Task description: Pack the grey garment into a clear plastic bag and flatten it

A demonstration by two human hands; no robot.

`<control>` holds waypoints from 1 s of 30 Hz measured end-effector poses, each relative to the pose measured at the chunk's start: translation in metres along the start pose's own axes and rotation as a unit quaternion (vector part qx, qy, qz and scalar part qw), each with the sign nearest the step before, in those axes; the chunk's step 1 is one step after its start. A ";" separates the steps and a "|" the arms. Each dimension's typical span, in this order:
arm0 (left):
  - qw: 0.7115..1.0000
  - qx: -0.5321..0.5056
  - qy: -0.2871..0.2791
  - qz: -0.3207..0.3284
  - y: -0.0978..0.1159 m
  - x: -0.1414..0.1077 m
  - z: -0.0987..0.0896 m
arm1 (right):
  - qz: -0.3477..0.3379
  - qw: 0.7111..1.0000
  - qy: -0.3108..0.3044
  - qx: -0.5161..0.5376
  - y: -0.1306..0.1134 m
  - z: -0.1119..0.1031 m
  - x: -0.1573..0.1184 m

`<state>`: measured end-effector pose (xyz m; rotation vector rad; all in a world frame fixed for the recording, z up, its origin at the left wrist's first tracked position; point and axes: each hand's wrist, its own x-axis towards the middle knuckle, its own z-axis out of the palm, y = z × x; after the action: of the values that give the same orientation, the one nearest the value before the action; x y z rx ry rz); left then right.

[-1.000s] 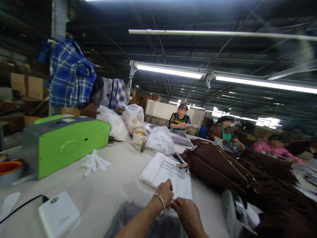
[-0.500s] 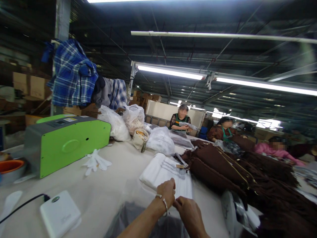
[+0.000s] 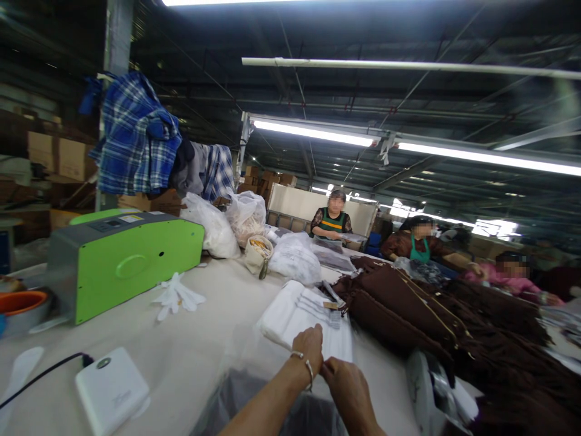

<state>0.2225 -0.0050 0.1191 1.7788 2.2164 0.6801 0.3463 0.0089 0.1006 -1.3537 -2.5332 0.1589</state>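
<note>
My left hand, with a bracelet at the wrist, is closed at the bottom centre, its fingertips pinched near my right hand. The fingers of that hand are bent and closed too. What they grip is too small to make out. Below my forearms lies a clear plastic bag with something dark grey inside. Just beyond the hands is a stack of white plastic bags with grey printed lines. A tape dispenser stands to the right.
A green and grey machine, white gloves and a white power bank sit on the left. Brown fringed fabric covers the right side. Filled plastic bags and a small cloth pouch lie farther back. Several people work beyond.
My hands stay together with hardly any movement. Across the table, the person in the green apron has lowered a plastic-wrapped item, and the people at the right have shifted their arms.
</note>
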 end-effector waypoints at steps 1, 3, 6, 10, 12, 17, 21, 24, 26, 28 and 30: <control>1.000 0.000 -0.001 -0.003 0.000 0.001 0.000 | 0.000 1.000 0.000 -0.001 0.000 0.000 0.000; 1.000 -0.001 0.000 -0.008 0.000 0.001 0.000 | 0.001 1.000 0.001 -0.003 0.000 0.000 0.000; 1.000 -0.005 0.000 -0.010 -0.001 0.001 -0.001 | 0.000 1.000 0.005 -0.003 0.001 0.000 0.000; 1.000 -0.008 -0.001 -0.011 -0.001 0.001 -0.004 | -0.001 1.000 0.010 0.007 0.001 0.000 -0.001; 1.000 -0.012 0.004 -0.009 -0.002 0.000 -0.005 | 0.000 1.000 0.016 0.015 0.000 -0.001 -0.002; 0.998 -0.057 0.001 0.012 -0.003 -0.005 -0.013 | -0.001 0.998 0.015 0.056 0.003 -0.010 -0.008; 0.992 -0.123 -0.018 0.038 -0.028 0.001 -0.043 | 0.003 0.993 -0.011 0.114 0.019 -0.016 -0.008; 0.990 -0.134 -0.005 0.049 -0.074 0.003 -0.072 | 0.031 0.979 -0.020 0.201 0.030 -0.020 -0.003; 0.990 -0.125 -0.027 0.054 -0.108 -0.002 -0.087 | 0.053 0.970 -0.027 0.237 0.033 -0.022 0.001; 0.992 -0.107 -0.051 0.053 -0.136 -0.011 -0.093 | 0.063 0.966 -0.026 0.250 0.032 -0.024 0.004; 0.993 -0.087 -0.061 0.045 -0.153 -0.019 -0.092 | 0.061 0.965 -0.021 0.255 0.030 -0.024 0.008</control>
<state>0.0543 -0.0678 0.1231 1.7908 1.9457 0.7363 0.3729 0.0313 0.1189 -1.2925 -2.2152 0.8088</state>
